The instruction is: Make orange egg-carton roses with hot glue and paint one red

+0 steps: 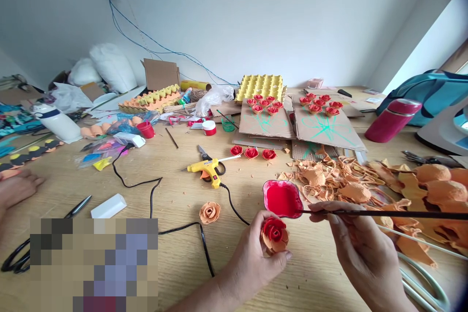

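My left hand holds an egg-carton rose between fingers and thumb; its centre is painted red and its outer petals are bare orange. In my right hand is a long dark paintbrush, its tip at the rim of a small dish of red paint. The dish stands just beyond the held rose. An unpainted orange rose lies on the table to the left. Behind the dish sits a row of red roses, one of them this red rose.
A yellow glue gun and its black cord lie left of the dish. Torn orange carton scraps heap at right. Cardboard sheets bearing red roses stand behind, near a pink bottle. Another person's hand rests at far left.
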Motion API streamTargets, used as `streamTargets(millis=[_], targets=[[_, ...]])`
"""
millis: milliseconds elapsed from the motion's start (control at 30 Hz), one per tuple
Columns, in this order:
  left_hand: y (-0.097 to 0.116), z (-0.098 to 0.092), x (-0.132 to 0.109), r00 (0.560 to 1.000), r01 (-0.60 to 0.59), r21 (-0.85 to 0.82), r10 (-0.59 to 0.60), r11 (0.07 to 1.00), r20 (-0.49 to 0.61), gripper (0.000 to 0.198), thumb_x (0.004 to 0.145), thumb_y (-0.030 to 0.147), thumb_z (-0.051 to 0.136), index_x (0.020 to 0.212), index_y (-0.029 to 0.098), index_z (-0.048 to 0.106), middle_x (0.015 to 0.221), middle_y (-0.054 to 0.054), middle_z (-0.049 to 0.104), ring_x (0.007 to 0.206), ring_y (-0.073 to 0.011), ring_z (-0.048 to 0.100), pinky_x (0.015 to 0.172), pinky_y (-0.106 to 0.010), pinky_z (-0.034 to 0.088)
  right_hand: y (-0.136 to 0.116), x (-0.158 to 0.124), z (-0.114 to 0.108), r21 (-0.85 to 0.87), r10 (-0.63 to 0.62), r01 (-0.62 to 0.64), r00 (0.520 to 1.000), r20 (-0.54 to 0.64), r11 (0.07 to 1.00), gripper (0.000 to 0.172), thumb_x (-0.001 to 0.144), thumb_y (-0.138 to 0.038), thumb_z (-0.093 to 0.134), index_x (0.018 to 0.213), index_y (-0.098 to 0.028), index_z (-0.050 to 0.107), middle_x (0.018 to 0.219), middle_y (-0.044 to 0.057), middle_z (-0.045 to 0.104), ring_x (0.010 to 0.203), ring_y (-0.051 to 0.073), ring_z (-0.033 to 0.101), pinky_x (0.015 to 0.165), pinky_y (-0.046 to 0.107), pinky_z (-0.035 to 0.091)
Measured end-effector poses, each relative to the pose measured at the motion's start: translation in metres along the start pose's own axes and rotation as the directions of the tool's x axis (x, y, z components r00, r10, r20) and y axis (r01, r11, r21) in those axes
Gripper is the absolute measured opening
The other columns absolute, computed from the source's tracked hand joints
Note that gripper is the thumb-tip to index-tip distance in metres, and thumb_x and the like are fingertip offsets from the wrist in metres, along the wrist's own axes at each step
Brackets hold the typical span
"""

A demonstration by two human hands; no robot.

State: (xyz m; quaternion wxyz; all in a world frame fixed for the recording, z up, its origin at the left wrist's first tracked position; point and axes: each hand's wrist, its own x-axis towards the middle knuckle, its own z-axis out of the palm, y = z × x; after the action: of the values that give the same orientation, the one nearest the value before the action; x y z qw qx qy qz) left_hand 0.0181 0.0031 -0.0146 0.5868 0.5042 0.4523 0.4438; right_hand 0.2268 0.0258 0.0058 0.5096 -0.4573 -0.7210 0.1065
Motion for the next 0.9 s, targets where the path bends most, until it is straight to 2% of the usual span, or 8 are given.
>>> streamTargets(millis=[133, 267, 433, 533, 700, 800, 900], targets=[[-0.002, 0.0, 0.0, 1.0, -0.001, 0.017, 0.001, 1.0, -0.008, 0.049, 0.068, 0.005, 0.074, 0.111, 0.019, 0.054, 0.092, 0.001, 0.059, 0.08, -0.0142, 0.054, 0.075, -0.026, 0.046, 0.0, 0.002, 0.003, -0.061, -0.052, 0.051, 0.999, -0.01, 0.997, 0.011, 0.102, -0.021, 0.059, 0.108, -0.024, 0.067, 0.085, 0.002, 0.08, 0.072, 0.017, 0.079, 0.069, 0.024, 0.062], [0.003, 0.0, 0.0, 1.0, 0.006, 0.049, -0.005, 0.999, -0.011, 0.049, 0.068, 0.006, 0.074, 0.111, 0.02, 0.056, 0.094, 0.0, 0.06, 0.083, -0.0159, 0.055, 0.077, -0.027, 0.045, 0.0, 0.003, 0.006, -0.071, -0.091, 0.092, 0.996, 0.016, 0.993, 0.011, 0.102, -0.021, 0.058, 0.108, -0.025, 0.067, 0.088, 0.003, 0.081, 0.072, 0.018, 0.08, 0.068, 0.026, 0.064], [0.01, 0.0, -0.002, 1.0, 0.013, 0.053, -0.013, 0.999, 0.012, 0.047, 0.067, 0.008, 0.073, 0.109, 0.019, 0.056, 0.092, 0.0, 0.058, 0.08, -0.0153, 0.052, 0.075, -0.027, 0.045, 0.001, 0.001, 0.007, -0.047, -0.063, 0.065, 0.997, 0.039, 0.997, 0.011, 0.103, -0.023, 0.058, 0.107, -0.024, 0.068, 0.088, 0.003, 0.081, 0.072, 0.017, 0.08, 0.067, 0.024, 0.063], [0.009, 0.0, -0.003, 0.999, 0.025, 0.018, -0.025, 1.0, 0.035, 0.048, 0.067, 0.008, 0.073, 0.11, 0.019, 0.055, 0.091, 0.001, 0.055, 0.077, -0.0138, 0.048, 0.07, -0.026, 0.043, 0.0, 0.002, 0.007, -0.031, -0.061, 0.062, 0.997, 0.039, 0.998, 0.011, 0.103, -0.023, 0.058, 0.106, -0.024, 0.068, 0.086, 0.002, 0.081, 0.071, 0.016, 0.079, 0.066, 0.023, 0.063], [0.006, 0.001, -0.003, 0.999, 0.026, 0.017, -0.027, 1.0, 0.042, 0.052, 0.065, 0.007, 0.075, 0.111, 0.019, 0.053, 0.089, 0.002, 0.054, 0.078, -0.0135, 0.047, 0.072, -0.026, 0.042, -0.001, 0.002, 0.006, -0.015, -0.007, 0.008, 0.998, 0.062, 1.0, 0.013, 0.105, -0.029, 0.058, 0.106, -0.023, 0.069, 0.084, 0.004, 0.081, 0.072, 0.017, 0.079, 0.063, 0.023, 0.063], [0.006, 0.001, -0.002, 0.999, 0.018, 0.004, -0.018, 1.0, 0.047, 0.05, 0.064, 0.008, 0.076, 0.106, 0.02, 0.052, 0.088, 0.003, 0.053, 0.077, -0.0132, 0.046, 0.071, -0.026, 0.041, -0.004, 0.003, 0.004, 0.037, 0.038, -0.038, 0.999, 0.014, 0.999, 0.015, 0.104, -0.033, 0.06, 0.106, -0.022, 0.07, 0.081, 0.005, 0.081, 0.071, 0.019, 0.081, 0.065, 0.024, 0.066], [0.006, 0.001, -0.002, 0.996, 0.031, -0.055, -0.026, 0.998, 0.086, 0.054, 0.061, 0.008, 0.078, 0.106, 0.021, 0.05, 0.092, 0.002, 0.052, 0.078, -0.0129, 0.045, 0.067, -0.024, 0.041, -0.011, 0.005, 0.001, 0.174, 0.098, -0.084, 0.992, -0.077, 0.981, 0.015, 0.103, -0.036, 0.063, 0.104, -0.023, 0.07, 0.08, 0.004, 0.081, 0.069, 0.019, 0.081, 0.066, 0.025, 0.068]])
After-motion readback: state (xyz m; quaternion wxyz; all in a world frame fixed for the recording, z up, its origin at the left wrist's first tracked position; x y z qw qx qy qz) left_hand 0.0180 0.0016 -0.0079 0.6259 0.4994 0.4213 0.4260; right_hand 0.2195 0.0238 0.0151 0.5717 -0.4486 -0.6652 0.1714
